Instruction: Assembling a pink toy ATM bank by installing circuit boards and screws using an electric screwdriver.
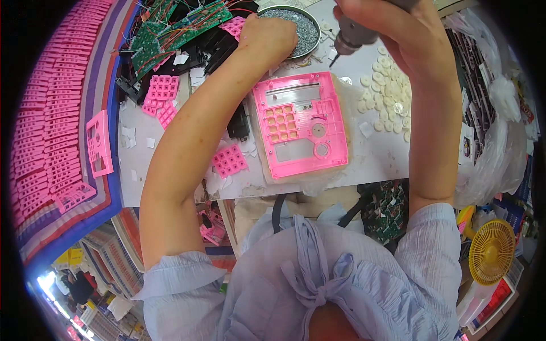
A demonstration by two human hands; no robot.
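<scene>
While the left hand overhangs screws, the right grips a screwdriver.

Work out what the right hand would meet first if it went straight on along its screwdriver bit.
Probably the pink housing, near its upper-right corner: the screwdriver in the right hand angles down and leftward toward it, though depth is hard to judge.

No lettering, number or sign can be read, either on the pink case or on the dark grey screwdriver. On the green circuit boards, any markings are too small to be made out. Colored patches that may be print are shown on the red box below the yellow fan, but they are blurred.
</scene>
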